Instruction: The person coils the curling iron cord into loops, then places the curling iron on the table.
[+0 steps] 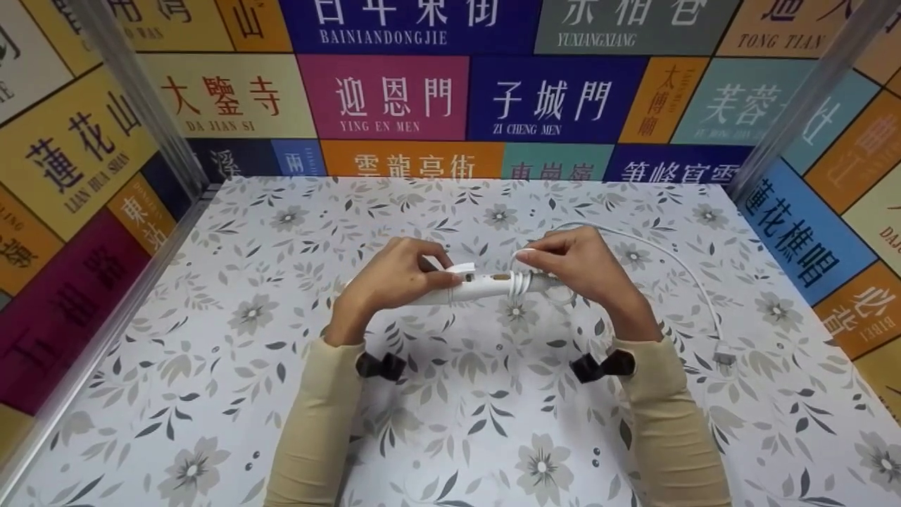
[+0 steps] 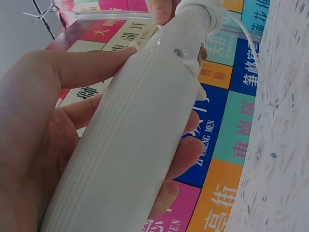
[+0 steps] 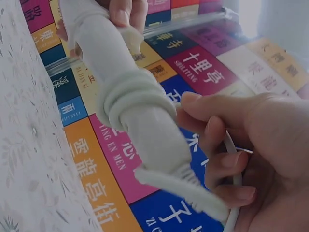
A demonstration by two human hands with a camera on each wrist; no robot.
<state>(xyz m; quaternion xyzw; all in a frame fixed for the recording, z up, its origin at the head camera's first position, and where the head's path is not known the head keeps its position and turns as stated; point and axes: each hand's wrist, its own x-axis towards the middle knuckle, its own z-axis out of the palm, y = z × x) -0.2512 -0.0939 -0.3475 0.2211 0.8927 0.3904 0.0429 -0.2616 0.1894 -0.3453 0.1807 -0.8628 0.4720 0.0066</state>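
A white hair-styling iron [image 1: 486, 287] is held level above the table. My left hand [image 1: 398, 274] grips its wide, ribbed body [image 2: 123, 130], thumb and fingers on opposite sides. A small white tab [image 1: 462, 267] sticks up beside the left fingertips. Several turns of white cord [image 3: 137, 99] wrap the narrower handle. At the handle's right end, my right hand [image 1: 581, 264] pinches the cord between thumb and index finger. In the right wrist view, the other right fingers curl over the cord's trailing length [image 3: 234, 208]. A ridged sleeve [image 3: 190, 181] shows where the cord leaves the handle.
The cord's loose length [image 1: 679, 253] arcs right behind my right hand to a plug [image 1: 723, 354] on the table. A floral-patterned cloth [image 1: 450, 436] covers the tabletop. Colourful panels with lettering [image 1: 383, 98] stand at the back and both sides, with clear strips at the corners.
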